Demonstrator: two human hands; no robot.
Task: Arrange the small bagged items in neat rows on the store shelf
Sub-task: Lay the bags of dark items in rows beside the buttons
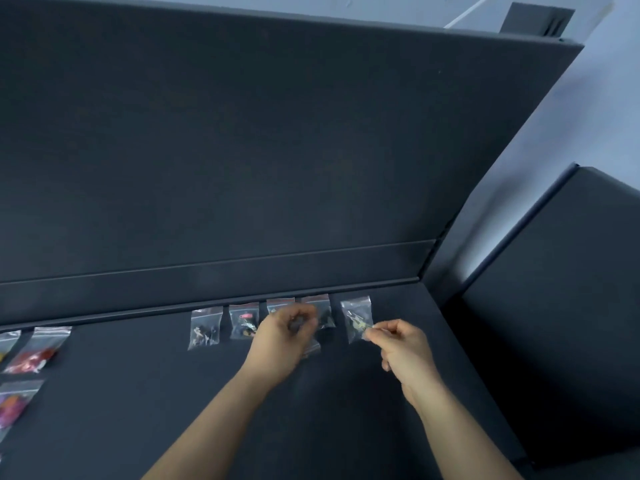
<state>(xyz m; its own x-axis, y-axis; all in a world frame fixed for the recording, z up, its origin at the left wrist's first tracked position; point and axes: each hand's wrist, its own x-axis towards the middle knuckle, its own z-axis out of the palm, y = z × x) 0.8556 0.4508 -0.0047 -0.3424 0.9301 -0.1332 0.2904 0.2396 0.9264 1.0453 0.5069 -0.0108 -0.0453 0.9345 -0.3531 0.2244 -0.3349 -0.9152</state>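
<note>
Several small clear bags lie in a row along the back of the dark shelf [173,410]. From the left: a bag with dark bits [204,328], a bag with a pink piece [243,320], two bags partly hidden behind my left hand, and a rightmost bag [356,318]. My right hand [403,344] pinches the lower right corner of that rightmost bag. My left hand [284,337] is closed over the middle bags, with another clear bag [311,348] showing under its fingers.
More bags with red, pink and orange contents [36,351] lie at the shelf's left edge. A tall dark back panel [277,133] rises behind the row. A second dark shelf unit [561,323] stands to the right.
</note>
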